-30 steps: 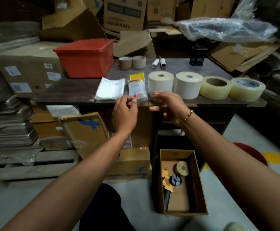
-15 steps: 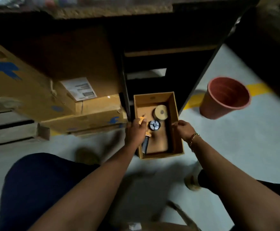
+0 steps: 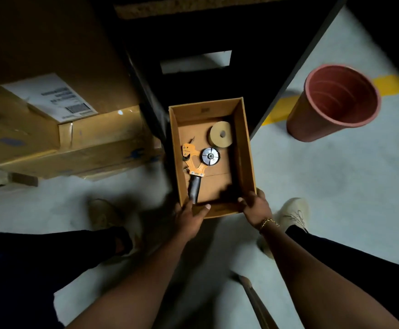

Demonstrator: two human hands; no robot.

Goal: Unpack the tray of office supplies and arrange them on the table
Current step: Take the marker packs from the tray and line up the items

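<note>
Holding tray (image 3: 242,148) — dispenser (image 3: 197,166), roll (image 3: 221,134)

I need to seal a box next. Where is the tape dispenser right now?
In the head view, the tape dispenser lies in the left half of the cardboard tray on the floor, with a tape roll to its upper right and the left hand by its handle.

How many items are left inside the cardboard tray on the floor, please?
2: a tape dispenser at the tray's left side, and a roll of tape toward its far right corner. Nothing appears hidden.
</note>
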